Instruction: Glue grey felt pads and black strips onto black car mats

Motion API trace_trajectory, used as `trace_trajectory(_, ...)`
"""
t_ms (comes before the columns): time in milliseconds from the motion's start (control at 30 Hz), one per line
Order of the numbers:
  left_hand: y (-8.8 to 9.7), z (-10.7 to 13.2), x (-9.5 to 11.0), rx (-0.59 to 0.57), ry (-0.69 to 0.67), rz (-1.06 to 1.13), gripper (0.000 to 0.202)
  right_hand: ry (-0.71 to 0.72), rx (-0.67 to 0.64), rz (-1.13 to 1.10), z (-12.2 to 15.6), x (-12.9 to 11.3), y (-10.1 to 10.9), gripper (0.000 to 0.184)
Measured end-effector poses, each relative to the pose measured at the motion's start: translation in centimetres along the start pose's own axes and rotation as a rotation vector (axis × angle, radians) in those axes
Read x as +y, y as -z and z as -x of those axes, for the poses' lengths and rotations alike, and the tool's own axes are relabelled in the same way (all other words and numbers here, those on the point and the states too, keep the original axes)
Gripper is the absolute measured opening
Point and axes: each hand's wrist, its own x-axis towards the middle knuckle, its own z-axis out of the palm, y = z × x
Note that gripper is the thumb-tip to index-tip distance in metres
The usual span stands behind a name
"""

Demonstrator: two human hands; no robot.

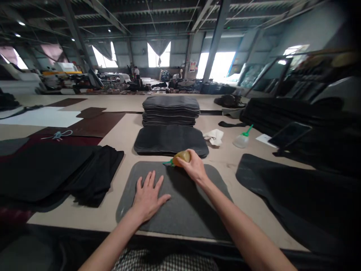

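A grey felt mat (183,210) with rounded corners lies flat on the table in front of me. My left hand (148,195) rests on it palm down, fingers spread. My right hand (193,165) is wrapped round a yellowish squeeze bottle (181,157) with a green nozzle. The nozzle points left and touches the mat near its far edge. Just beyond lie a few dark mats (170,140), and behind them a taller stack of the same mats (170,110).
A second squeeze bottle (242,139) with a green tip and a crumpled white cloth (214,136) lie to the right. Black fabric piles (56,173) sit at left, a large black mat (296,195) at right, a tablet (289,134) beyond it. Brown sheets (93,126) lie farther left.
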Motion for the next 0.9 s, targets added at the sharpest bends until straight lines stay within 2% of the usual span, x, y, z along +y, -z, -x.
trace_trajectory(267, -0.9, -0.1, 0.0, -0.002, -0.003, -0.086, 0.073, -0.132, 0.060, 0.087, 1.1, 3.9, 7.1, 0.047)
trace_trajectory(400, -0.7, -0.2, 0.1, -0.022, -0.002, -0.122, 0.072, -0.191, 0.123, 0.127, 1.4, 5.9, 10.1, 0.047)
trace_trajectory(700, -1.4, -0.2, 0.0, -0.022, -0.007, -0.195, 0.071, -0.313, 0.238, 0.185, 2.0, 10.4, 15.5, 0.047)
trace_trajectory(900, -1.4, -0.2, 0.0, -0.034, -0.012, -0.222, 0.069, -0.341, 0.306, 0.206, 3.3, 11.2, 18.6, 0.054)
